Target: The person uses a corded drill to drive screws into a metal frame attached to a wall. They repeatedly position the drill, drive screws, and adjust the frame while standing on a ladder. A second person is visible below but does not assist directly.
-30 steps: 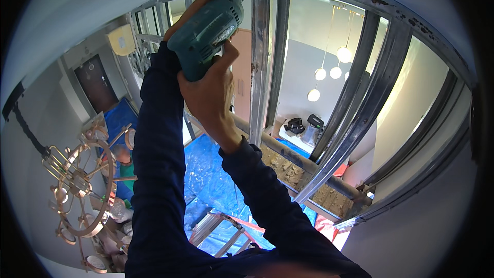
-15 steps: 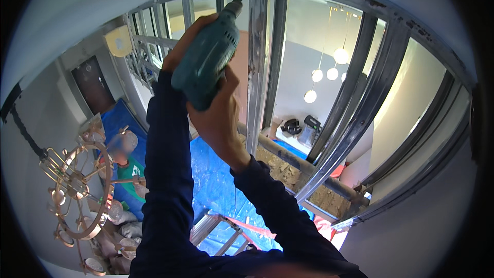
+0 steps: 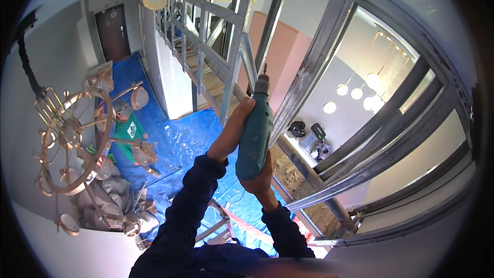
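A teal power drill (image 3: 253, 134) is held in both my hands in front of me, its chuck and bit pointing up and away. My left hand (image 3: 230, 129) wraps the drill's left side, thumb lying near the chuck. Around the handle, mostly hidden behind the drill body, my right hand (image 3: 261, 180) is closed. The bit's tip shows against the gap between metal studs, and I cannot tell that it touches anything. Closest on the right of the drill stands a grey metal stud (image 3: 314, 64); a slanting metal strip (image 3: 248, 59) lies beyond the chuck.
A ring-shaped chandelier (image 3: 72, 134) hangs at left. Below, a person in a green shirt (image 3: 128, 136) is on blue sheeting (image 3: 180, 139) beside several sacks (image 3: 113, 190). A ladder (image 3: 213, 226) stands beneath me. Lit globe lamps (image 3: 356, 93) hang beyond the studs.
The drill has come down and to the right in view, away from the top of the frame, and points more upright. The view has shifted, showing more of the left framing and the floor.
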Demonstrator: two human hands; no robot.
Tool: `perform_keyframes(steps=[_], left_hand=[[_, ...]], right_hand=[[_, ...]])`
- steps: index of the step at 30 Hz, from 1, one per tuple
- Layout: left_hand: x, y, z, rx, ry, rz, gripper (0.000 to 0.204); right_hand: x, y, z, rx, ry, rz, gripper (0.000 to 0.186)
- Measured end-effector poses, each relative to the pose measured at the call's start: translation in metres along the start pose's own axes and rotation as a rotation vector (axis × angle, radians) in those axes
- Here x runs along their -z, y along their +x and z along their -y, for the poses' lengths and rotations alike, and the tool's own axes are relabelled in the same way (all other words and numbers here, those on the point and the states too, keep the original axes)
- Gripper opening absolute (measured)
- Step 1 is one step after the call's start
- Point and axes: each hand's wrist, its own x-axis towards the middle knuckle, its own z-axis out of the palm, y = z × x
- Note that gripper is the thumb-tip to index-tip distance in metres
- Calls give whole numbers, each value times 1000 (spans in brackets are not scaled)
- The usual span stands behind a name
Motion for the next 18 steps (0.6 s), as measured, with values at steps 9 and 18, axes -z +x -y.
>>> perform_keyframes(steps=[9,18], left_hand=[[17,-96,73,-529,454,-111,88],[39,-112,101,-571,241,-403,78]], right_hand=[[-15,-3,8,68,81,-101,84],[-8,-1,18,143,-216,428,104]])
